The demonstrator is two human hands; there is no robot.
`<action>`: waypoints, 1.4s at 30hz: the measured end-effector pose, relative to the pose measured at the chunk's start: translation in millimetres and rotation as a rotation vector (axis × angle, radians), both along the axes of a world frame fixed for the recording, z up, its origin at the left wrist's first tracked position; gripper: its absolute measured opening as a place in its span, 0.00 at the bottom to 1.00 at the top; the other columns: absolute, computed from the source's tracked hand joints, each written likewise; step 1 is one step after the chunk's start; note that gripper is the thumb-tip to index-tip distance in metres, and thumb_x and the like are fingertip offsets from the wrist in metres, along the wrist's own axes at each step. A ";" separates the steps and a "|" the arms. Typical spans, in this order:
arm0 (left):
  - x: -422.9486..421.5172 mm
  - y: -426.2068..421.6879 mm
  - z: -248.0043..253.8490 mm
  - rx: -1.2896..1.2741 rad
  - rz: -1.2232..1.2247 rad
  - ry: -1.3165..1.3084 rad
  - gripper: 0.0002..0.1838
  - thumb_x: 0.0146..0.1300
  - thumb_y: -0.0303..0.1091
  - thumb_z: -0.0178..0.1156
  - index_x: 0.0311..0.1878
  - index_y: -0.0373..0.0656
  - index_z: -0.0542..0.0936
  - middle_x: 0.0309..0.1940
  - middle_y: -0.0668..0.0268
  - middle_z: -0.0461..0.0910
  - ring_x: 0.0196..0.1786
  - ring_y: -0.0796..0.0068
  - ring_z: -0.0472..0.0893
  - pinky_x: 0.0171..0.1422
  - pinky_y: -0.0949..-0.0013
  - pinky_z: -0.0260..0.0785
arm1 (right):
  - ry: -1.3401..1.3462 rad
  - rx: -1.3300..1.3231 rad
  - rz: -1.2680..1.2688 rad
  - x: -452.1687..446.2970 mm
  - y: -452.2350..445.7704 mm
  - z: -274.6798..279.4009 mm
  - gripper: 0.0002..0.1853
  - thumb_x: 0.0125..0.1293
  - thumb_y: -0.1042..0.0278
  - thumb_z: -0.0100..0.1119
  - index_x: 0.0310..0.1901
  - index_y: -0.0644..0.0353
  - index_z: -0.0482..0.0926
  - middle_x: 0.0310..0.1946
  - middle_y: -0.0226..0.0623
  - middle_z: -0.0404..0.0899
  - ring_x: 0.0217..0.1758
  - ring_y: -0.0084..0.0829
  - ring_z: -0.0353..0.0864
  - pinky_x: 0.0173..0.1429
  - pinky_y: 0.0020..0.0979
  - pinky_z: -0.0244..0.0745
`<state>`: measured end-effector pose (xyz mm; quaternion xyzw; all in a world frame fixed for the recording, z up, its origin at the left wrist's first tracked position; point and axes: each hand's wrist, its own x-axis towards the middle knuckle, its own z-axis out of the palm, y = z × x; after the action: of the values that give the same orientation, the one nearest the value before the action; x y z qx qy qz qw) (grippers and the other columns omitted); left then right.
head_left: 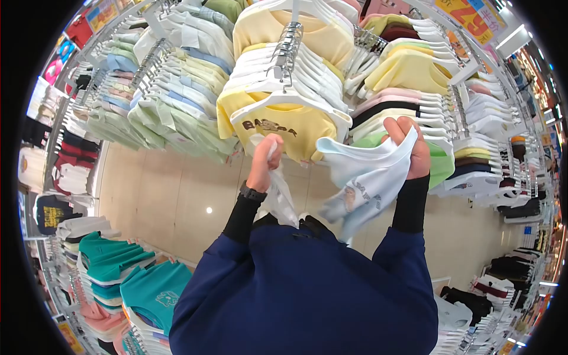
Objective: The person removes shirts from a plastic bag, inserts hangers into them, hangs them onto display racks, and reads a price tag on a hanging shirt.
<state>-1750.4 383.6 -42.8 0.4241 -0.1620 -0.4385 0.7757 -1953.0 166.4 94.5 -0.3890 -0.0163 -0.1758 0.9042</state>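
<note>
Currently, the pale blue shirt (370, 183) hangs off the right hand (419, 155), whose fingers are bunched closed on its upper edge. From that grip the cloth runs down and leftward, long axis aslant, lower end blurred over the floor (177, 183). Neckline side reaches left towards the left hand (260, 168), but a gap separates shirt from left fingers; right hand clearly the nearer, being on the cloth itself. Left fingers curled tight around a thin, whitish crumpled piece (283, 198), which trails down and slightly right; bag or fabric, cannot tell. Both hands raised, well apart, the shirt's bulk between them, nearer the right. Beyond, roughly ahead of the left hand, a yellow shirt (278, 127) on a white hanger (257, 106) faces the person.
</note>
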 end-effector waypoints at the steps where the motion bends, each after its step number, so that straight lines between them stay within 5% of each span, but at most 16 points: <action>1: -5.1 -2.9 0.4 0.035 0.027 -0.202 0.15 0.63 0.39 0.58 0.49 0.42 0.75 0.32 0.72 0.72 0.31 0.83 0.68 0.34 0.76 0.60 | -0.026 0.040 0.050 1.1 -1.0 -0.4 0.16 0.54 0.87 0.48 0.23 0.52 0.57 0.24 0.24 0.59 0.21 0.21 0.58 0.26 0.24 0.55; 3: -20.3 -11.7 11.5 0.111 0.076 -0.607 0.26 0.57 0.33 0.65 0.60 0.41 0.73 0.48 0.66 0.79 0.45 0.81 0.76 0.46 0.76 0.70 | -0.053 0.018 0.089 3.1 -4.0 -2.7 0.16 0.56 0.87 0.48 0.24 0.52 0.57 0.24 0.24 0.58 0.21 0.21 0.58 0.26 0.24 0.55; 4: -16.4 -10.0 13.7 0.064 -0.075 -0.579 0.41 0.51 0.28 0.71 0.70 0.42 0.66 0.66 0.60 0.71 0.64 0.77 0.70 0.65 0.72 0.65 | -0.040 0.009 0.078 3.3 -4.4 -1.4 0.16 0.56 0.86 0.48 0.24 0.52 0.57 0.24 0.24 0.58 0.21 0.21 0.58 0.26 0.24 0.55; 7: -12.0 -16.2 25.4 0.133 -0.029 -0.932 0.37 0.53 0.28 0.70 0.68 0.41 0.68 0.65 0.60 0.73 0.63 0.75 0.73 0.67 0.71 0.64 | -0.023 -0.003 0.028 6.2 -7.3 1.1 0.15 0.55 0.86 0.48 0.24 0.52 0.57 0.24 0.24 0.58 0.22 0.21 0.58 0.27 0.24 0.56; 8: -0.2 -17.5 18.0 0.138 0.004 -1.075 0.26 0.56 0.25 0.67 0.60 0.37 0.76 0.56 0.61 0.80 0.56 0.75 0.78 0.62 0.72 0.68 | -0.019 -0.002 0.012 6.8 -8.4 1.4 0.14 0.54 0.86 0.47 0.24 0.53 0.58 0.25 0.24 0.58 0.23 0.21 0.59 0.28 0.24 0.56; 13: 34.5 23.9 63.8 0.272 0.161 -1.062 0.09 0.59 0.25 0.66 0.43 0.35 0.84 0.37 0.65 0.86 0.40 0.80 0.82 0.48 0.74 0.72 | 0.042 -0.561 -0.334 8.0 -32.5 7.5 0.09 0.49 0.86 0.43 0.26 0.57 0.62 0.29 0.27 0.66 0.32 0.20 0.64 0.40 0.21 0.60; 16: 44.2 55.8 100.7 0.376 0.238 -1.131 0.07 0.61 0.24 0.64 0.41 0.34 0.84 0.31 0.67 0.84 0.35 0.85 0.78 0.41 0.77 0.71 | 0.043 -1.024 -0.450 15.4 -44.4 6.6 0.07 0.52 0.86 0.40 0.27 0.61 0.64 0.37 0.32 0.75 0.41 0.22 0.69 0.49 0.22 0.63; 19: 46.2 71.4 130.3 0.387 0.236 -1.153 0.05 0.62 0.24 0.63 0.39 0.33 0.83 0.28 0.70 0.83 0.33 0.87 0.77 0.39 0.78 0.70 | 0.042 -1.216 -0.540 33.7 -36.6 6.5 0.07 0.53 0.86 0.38 0.27 0.62 0.63 0.37 0.33 0.75 0.42 0.24 0.71 0.51 0.23 0.65; 24: 46.6 86.5 144.7 0.392 0.276 -1.072 0.05 0.63 0.26 0.64 0.37 0.33 0.83 0.28 0.71 0.82 0.32 0.87 0.76 0.38 0.79 0.68 | 0.029 -1.000 -0.636 68.7 -24.7 -6.7 0.24 0.49 0.91 0.36 0.46 0.61 0.74 0.34 0.37 0.75 0.39 0.26 0.75 0.50 0.23 0.68; 28: 46.1 112.2 133.0 0.483 0.342 -1.042 0.07 0.64 0.29 0.64 0.35 0.34 0.83 0.26 0.71 0.81 0.31 0.87 0.75 0.36 0.80 0.67 | 0.012 -1.294 -0.630 95.2 -29.6 -27.0 0.18 0.52 0.88 0.38 0.41 0.63 0.76 0.26 0.37 0.75 0.30 0.26 0.74 0.39 0.25 0.68; 32: 40.2 143.5 127.4 0.490 0.479 -0.952 0.08 0.65 0.30 0.63 0.34 0.34 0.83 0.25 0.71 0.81 0.29 0.87 0.75 0.34 0.80 0.65 | 0.077 -1.286 -0.483 121.1 -12.4 -44.7 0.13 0.55 0.86 0.41 0.36 0.64 0.76 0.24 0.36 0.74 0.26 0.26 0.72 0.34 0.26 0.66; 42: 53.5 261.7 101.1 0.592 0.651 -0.849 0.08 0.65 0.31 0.63 0.35 0.34 0.83 0.26 0.71 0.81 0.30 0.86 0.76 0.34 0.79 0.66 | 0.058 -1.183 -0.039 205.6 73.9 -57.4 0.08 0.65 0.81 0.41 0.36 0.64 0.73 0.23 0.33 0.69 0.29 0.22 0.66 0.35 0.25 0.63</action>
<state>-1696.9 645.3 58.4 0.7870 -0.1906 0.0021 0.5868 -1747.5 240.3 37.1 -0.8320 -0.0795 -0.1428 0.5302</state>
